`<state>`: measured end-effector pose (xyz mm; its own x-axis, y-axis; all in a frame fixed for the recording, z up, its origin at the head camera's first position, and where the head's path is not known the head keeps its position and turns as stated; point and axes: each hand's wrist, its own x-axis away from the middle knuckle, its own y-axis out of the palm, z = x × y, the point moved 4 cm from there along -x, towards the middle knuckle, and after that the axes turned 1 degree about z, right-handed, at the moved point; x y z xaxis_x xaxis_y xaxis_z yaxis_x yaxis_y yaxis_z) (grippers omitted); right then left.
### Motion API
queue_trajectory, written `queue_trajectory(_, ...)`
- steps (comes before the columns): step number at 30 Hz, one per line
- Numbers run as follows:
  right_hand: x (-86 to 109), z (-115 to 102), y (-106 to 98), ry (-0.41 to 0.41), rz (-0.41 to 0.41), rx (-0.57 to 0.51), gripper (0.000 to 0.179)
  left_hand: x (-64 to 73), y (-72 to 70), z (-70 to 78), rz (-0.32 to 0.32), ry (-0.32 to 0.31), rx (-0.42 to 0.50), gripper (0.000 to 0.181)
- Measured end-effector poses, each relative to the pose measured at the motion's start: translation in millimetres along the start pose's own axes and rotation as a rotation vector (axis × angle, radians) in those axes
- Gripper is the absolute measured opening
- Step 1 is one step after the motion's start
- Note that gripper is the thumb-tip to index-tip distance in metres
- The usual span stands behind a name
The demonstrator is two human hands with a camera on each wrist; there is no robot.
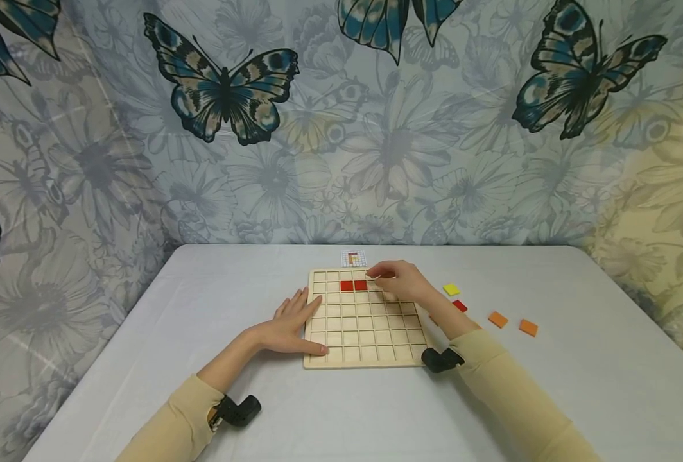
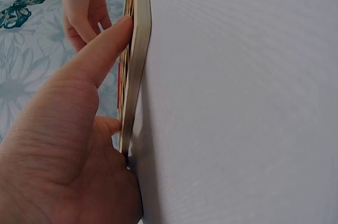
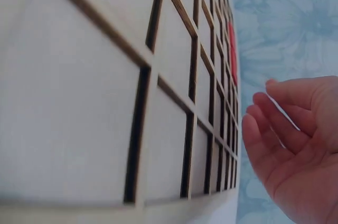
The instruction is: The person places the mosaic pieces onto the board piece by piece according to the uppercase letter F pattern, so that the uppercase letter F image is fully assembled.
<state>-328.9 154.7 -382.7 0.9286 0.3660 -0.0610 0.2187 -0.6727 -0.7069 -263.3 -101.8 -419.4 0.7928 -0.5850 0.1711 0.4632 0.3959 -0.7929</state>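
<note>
A pale wooden grid board lies on the table. Two red square tiles sit side by side in cells of its upper rows. My left hand spreads along the board's left side, with thumb and fingertips resting on its rim; the left wrist view shows the thumb across the edge. Over the board's upper right part hovers my right hand, just right of the red tiles. In the right wrist view its loosely bent fingers have no tile between them.
Right of the board lie loose tiles: a yellow one, a red one and orange ones, one partly hidden by the right forearm. A small printed pattern card lies behind the board. Butterfly-patterned fabric stands behind the white table.
</note>
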Motion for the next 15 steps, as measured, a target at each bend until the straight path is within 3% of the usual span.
queue_trajectory(8, 24.8, 13, -24, 0.048, 0.037, -0.035, 0.025, 0.6, -0.1, 0.6, -0.011, -0.014, -0.008, 0.111)
queue_trajectory(15, 52.4, 35, -51, 0.125, 0.031, 0.051, 0.024, -0.5, 1.3, 0.9, -0.011, -0.007, -0.010, 0.111)
